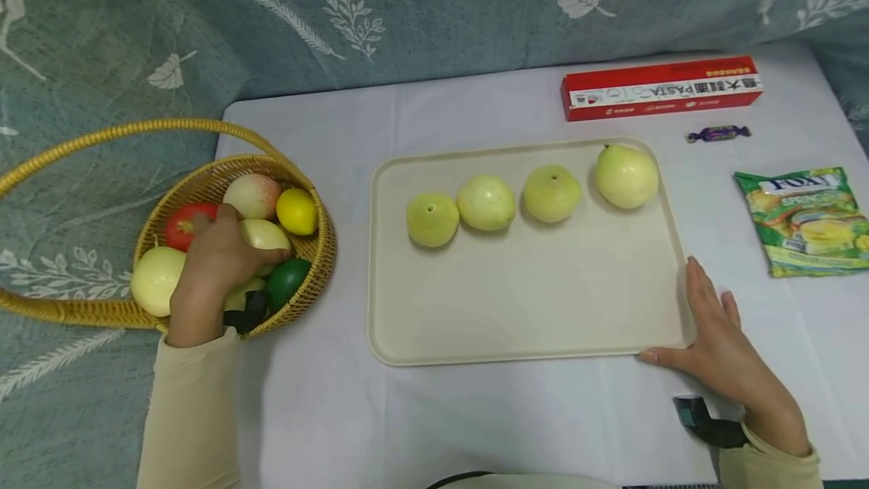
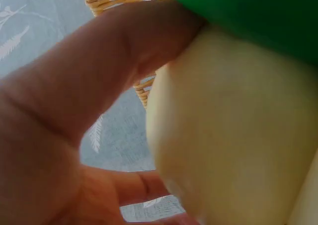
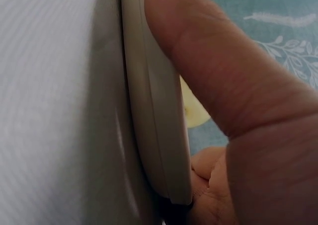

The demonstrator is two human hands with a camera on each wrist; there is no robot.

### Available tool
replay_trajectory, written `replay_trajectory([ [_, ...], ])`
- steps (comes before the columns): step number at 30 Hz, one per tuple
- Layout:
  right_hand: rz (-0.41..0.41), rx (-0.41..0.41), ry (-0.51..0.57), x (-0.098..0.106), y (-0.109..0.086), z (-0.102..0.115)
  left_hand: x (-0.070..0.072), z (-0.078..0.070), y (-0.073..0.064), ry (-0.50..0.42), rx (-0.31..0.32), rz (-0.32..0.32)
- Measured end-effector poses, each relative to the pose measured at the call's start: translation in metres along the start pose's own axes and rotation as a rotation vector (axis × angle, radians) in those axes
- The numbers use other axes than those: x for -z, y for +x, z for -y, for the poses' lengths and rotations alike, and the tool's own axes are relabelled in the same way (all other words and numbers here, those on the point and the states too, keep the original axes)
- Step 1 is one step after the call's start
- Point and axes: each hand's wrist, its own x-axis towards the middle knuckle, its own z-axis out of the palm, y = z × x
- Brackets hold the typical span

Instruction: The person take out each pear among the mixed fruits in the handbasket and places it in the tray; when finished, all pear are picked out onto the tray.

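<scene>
In the wicker basket [image 1: 326, 247] on the left, my left hand [image 1: 220, 247] reaches down and grips a pale yellow-green fruit [image 1: 266, 235], thumb and fingers curled around it. A dark green fruit [image 1: 288, 282] lies against the thumb, large at the top of the left wrist view. A red tomato-like fruit [image 1: 186, 225], a pinkish-white peach [image 1: 252, 195], a yellow lemon [image 1: 296, 211] and another pale fruit [image 1: 156, 279] surround the hand. My right hand [image 1: 723, 345] rests with extended fingers at the near right corner of the beige tray [image 1: 529, 308], thumb along its edge [image 3: 161, 101].
Several pale yellow-green fruits [image 1: 486, 203] stand in a row across the tray's far half. Beyond its far right corner lie a red pasta box [image 1: 661, 89] and a purple-wrapped candy [image 1: 718, 133]. A green-and-yellow FOX'S bag [image 1: 808, 223] lies at the right. The basket's tall handle [image 1: 156, 125] arches leftward.
</scene>
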Motion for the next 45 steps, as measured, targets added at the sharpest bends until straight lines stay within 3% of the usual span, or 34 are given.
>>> replay_trajectory([
  [10, -0.002, -0.009, -0.017, -0.002, 0.002, -0.001, 0.01, -0.004, -0.012, -0.029, -0.08, -0.079],
  [14, 0.0, -0.014, -0.018, -0.003, 0.001, -0.002, 0.013, -0.014, -0.026, -0.111, -0.099, -0.163],
  [16, 0.001, -0.018, -0.017, -0.003, 0.001, -0.002, 0.01, -0.023, -0.034, -0.173, -0.15, -0.229],
  [19, -0.003, -0.016, -0.016, -0.002, 0.0, -0.002, -0.002, -0.038, -0.045, -0.289, -0.278, -0.331],
  [21, -0.007, -0.013, -0.016, -0.002, 0.0, -0.001, -0.014, -0.048, -0.051, -0.38, -0.364, -0.361],
  [24, -0.011, -0.005, -0.017, -0.002, 0.0, -0.001, -0.031, -0.061, -0.058, -0.505, -0.463, -0.338],
  [27, -0.01, -0.004, -0.019, -0.001, 0.001, 0.0, -0.048, -0.07, -0.061, -0.58, -0.517, -0.234],
  [33, -0.005, -0.008, -0.016, 0.0, 0.001, 0.001, -0.082, -0.082, -0.061, -0.535, -0.575, -0.03],
  [39, -0.01, -0.003, -0.018, 0.001, 0.002, 0.002, -0.104, -0.088, -0.057, -0.465, -0.592, 0.038],
  [45, -0.011, -0.007, -0.015, 0.001, 0.001, 0.001, -0.112, -0.089, -0.053, -0.429, -0.599, 0.093],
])
